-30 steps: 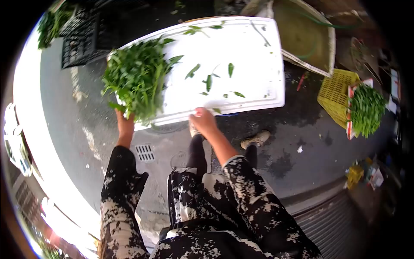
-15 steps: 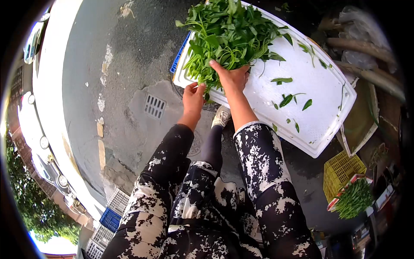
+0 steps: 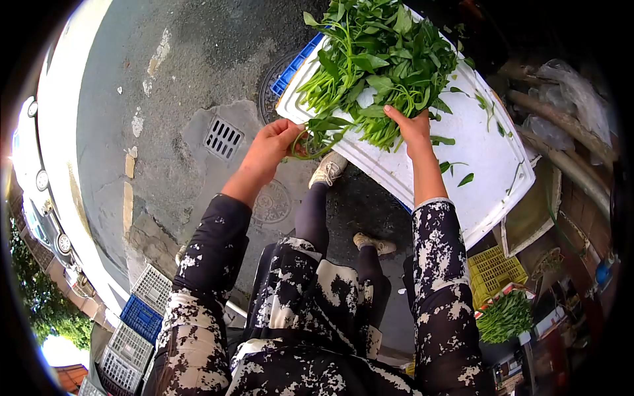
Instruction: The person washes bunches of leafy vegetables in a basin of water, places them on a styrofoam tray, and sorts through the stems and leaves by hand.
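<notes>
A big heap of water spinach [image 3: 389,56] lies on the far left part of a white foam lid [image 3: 485,168]. My left hand [image 3: 267,148] is closed in a pinch on a curled water spinach stem [image 3: 330,136] that loops off the lid's near edge. My right hand [image 3: 416,134] grips a bunch of cut stems [image 3: 380,132] at the heap's near side, thumb on top; its other fingers are partly hidden. Loose leaves [image 3: 465,179] are scattered on the lid to the right of that hand.
Under the lid, a blue crate [image 3: 297,63] pokes out. A drain grate [image 3: 224,137] and manhole cover [image 3: 271,202] lie in the pavement. Stacked crates [image 3: 140,317] stand lower left. At right are a yellow crate [image 3: 492,274], more greens [image 3: 505,317] and wooden poles [image 3: 561,115].
My hands have moved apart. The left has drawn a stem out to the left, away from the heap; the right has shifted right along the stems. The view has turned slightly.
</notes>
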Demonstrator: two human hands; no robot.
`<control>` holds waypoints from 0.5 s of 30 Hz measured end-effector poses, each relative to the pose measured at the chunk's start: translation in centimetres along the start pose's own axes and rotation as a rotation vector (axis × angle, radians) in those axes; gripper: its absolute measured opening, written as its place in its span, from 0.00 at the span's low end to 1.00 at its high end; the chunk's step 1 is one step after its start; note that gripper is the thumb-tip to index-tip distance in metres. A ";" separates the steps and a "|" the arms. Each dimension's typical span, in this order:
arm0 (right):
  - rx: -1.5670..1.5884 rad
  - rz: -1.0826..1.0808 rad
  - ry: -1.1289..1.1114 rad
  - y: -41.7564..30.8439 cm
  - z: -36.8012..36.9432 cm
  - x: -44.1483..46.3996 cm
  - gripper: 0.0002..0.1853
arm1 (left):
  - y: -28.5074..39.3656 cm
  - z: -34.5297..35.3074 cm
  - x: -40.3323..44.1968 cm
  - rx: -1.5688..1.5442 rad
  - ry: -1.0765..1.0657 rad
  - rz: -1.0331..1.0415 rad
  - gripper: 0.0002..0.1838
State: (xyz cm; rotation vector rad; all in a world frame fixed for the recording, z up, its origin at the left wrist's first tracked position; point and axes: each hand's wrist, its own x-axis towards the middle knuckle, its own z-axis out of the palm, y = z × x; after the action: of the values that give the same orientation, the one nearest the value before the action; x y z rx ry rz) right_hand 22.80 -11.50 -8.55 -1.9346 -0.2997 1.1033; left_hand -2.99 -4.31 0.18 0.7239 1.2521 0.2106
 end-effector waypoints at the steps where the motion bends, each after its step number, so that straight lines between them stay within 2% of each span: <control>1: -0.061 -0.036 -0.001 0.5 -0.2 -0.2 0.37 | 0.5 -0.1 -1.0 -0.046 0.004 -0.021 0.09; 2: -0.123 -0.072 -0.001 0.8 -0.6 -0.6 0.38 | 0.3 -0.7 -1.6 -0.030 -0.027 -0.018 0.08; 3: -0.241 0.002 0.132 0.4 -0.6 -1.8 0.36 | 0.3 -0.8 -2.3 -0.026 -0.032 -0.019 0.08; 5: -0.442 -0.176 0.384 -0.1 -0.3 -6.4 0.34 | 0.3 -0.6 -3.5 -0.125 0.047 -0.064 0.08; 7: -0.395 -0.490 0.125 -0.4 -0.8 -11.9 0.29 | 0.0 -0.2 -4.3 -0.149 0.036 -0.064 0.09; 9: -0.711 -0.753 -0.118 -2.4 0.2 -15.9 0.26 | -0.1 0.4 -4.6 -0.161 0.021 -0.093 0.09; 12: -0.752 -0.659 -0.139 -2.2 1.5 -17.6 0.20 | 0.8 2.1 -4.2 -0.169 -0.030 -0.072 0.07; 14: -0.667 -0.495 -0.331 0.0 1.8 -16.8 0.14 | 2.3 3.2 -2.9 -0.132 -0.071 -0.007 0.07; 15: -0.663 -0.499 -0.314 -0.8 1.8 -16.4 0.14 | 4.1 4.3 -2.3 -0.096 -0.061 0.006 0.07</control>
State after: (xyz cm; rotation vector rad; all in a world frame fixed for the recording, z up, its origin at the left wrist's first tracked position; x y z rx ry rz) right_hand 12.01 -19.29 1.21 -2.0455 -1.3861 1.0315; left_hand 1.13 -4.03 4.98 0.6476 1.1735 0.2501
